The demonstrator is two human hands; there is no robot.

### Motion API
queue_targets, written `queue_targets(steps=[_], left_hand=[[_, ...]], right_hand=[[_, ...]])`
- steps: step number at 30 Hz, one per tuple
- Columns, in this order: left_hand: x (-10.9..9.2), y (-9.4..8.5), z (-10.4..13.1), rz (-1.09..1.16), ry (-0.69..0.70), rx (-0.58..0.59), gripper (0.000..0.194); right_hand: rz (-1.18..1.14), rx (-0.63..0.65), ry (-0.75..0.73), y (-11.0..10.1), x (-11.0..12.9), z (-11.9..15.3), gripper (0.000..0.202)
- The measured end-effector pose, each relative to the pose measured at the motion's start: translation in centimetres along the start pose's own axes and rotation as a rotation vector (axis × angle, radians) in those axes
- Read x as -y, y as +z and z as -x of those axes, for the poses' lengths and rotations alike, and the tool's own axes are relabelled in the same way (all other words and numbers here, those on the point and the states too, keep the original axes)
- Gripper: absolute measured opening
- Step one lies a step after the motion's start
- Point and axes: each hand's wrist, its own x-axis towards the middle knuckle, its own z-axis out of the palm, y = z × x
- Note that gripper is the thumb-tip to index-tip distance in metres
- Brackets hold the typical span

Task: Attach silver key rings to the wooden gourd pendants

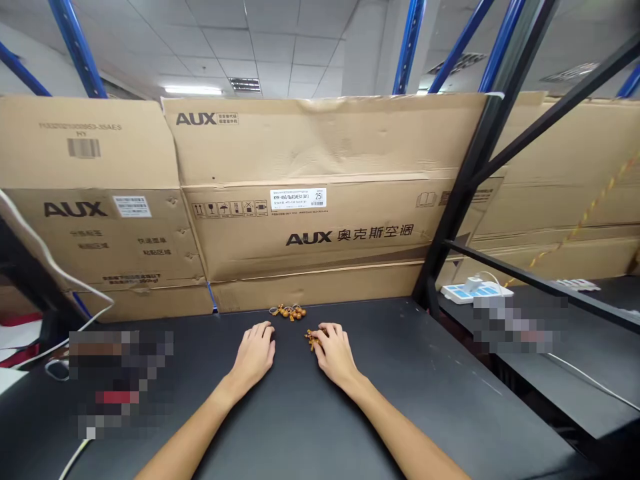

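My left hand [256, 353] rests palm down on the black tabletop, fingers lying forward and the thumb a little apart, with nothing visible in it. Under the fingers and thumb of my right hand [336, 357] is a small amber-brown beaded trinket [311, 341], closed on and partly covered by them. A similar cluster of round amber-brown beads with metal rings [290, 312] lies farther back, near the cardboard, touched by neither hand.
Large AUX cardboard panels [310, 147] stand along the back of the black table [300, 427]. A black metal frame post [463, 180] rises at the right. Blurred items and a white cable [55, 263] are at left. A power strip [475, 292] sits on the neighbouring table.
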Motion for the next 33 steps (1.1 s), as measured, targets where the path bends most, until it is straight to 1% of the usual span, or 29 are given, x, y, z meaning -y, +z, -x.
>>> queue_targets(steps=[3, 6, 9, 11, 13, 15, 17, 19, 21, 23, 25, 27, 28, 31, 33], left_hand=[[0.3, 1.1, -1.7, -0.084, 0.003, 0.04, 0.03], [0.7, 2.2, -3.5, -0.078, -0.021, 0.069, 0.034], [0.5, 2.5, -4.0, -0.057, 0.001, 0.08, 0.033], [-0.2, 2.1, -3.2, -0.044, 0.042, 0.086, 0.029], [-1.3, 1.4, -1.7, -0.01, 0.122, 0.093, 0.027], [-2.4, 0.5, 0.1, 0.053, 0.193, 0.106, 0.026], [-3.3, -0.4, 1.5, 0.099, 0.221, 0.118, 0.026], [-3.8, -1.0, 2.3, 0.142, 0.231, 0.116, 0.027], [-3.9, -1.4, 2.5, 0.185, 0.22, 0.118, 0.027], [-3.9, -1.5, 2.4, 0.228, 0.204, 0.124, 0.025], [-3.8, -1.5, 2.2, 0.268, 0.188, 0.125, 0.024], [-3.8, -1.5, 2.2, 0.304, 0.169, 0.119, 0.024], [-3.8, -1.5, 2.2, 0.321, 0.161, 0.117, 0.024], [-3.8, -1.7, 2.3, 0.363, 0.147, 0.12, 0.027], [-3.9, -1.8, 2.3, 0.38, 0.144, 0.124, 0.027]], right_hand=[[0.008, -0.004, -0.001, 0.1, -0.1, -0.1, 0.018], [0.015, -0.013, 0.003, 0.0, -0.1, -0.2, 0.018], [0.014, -0.01, 0.012, -0.4, 0.1, -0.2, 0.017], [0.004, -0.017, 0.013, -0.7, 0.3, -0.3, 0.015], [-0.024, -0.039, -0.006, -1.0, 0.6, -0.2, 0.014], [-0.072, -0.047, -0.06, -1.3, 1.1, -0.1, 0.018], [-0.113, -0.013, -0.137, -1.4, 1.7, 0.1, 0.024], [-0.127, 0.028, -0.184, -1.4, 2.2, 0.3, 0.024], [-0.127, 0.049, -0.198, -1.5, 2.6, 0.4, 0.019], [-0.126, 0.042, -0.195, -1.6, 2.8, 0.6, 0.017], [-0.119, 0.034, -0.184, -1.6, 2.9, 0.7, 0.023], [-0.094, 0.057, -0.183, -1.4, 3.0, 0.8, 0.031], [-0.078, 0.067, -0.179, -1.2, 3.0, 0.8, 0.029], [-0.032, 0.068, -0.173, -0.7, 3.0, 0.8, 0.011], [-0.022, 0.057, -0.179, -0.5, 2.9, 0.8, 0.009]])
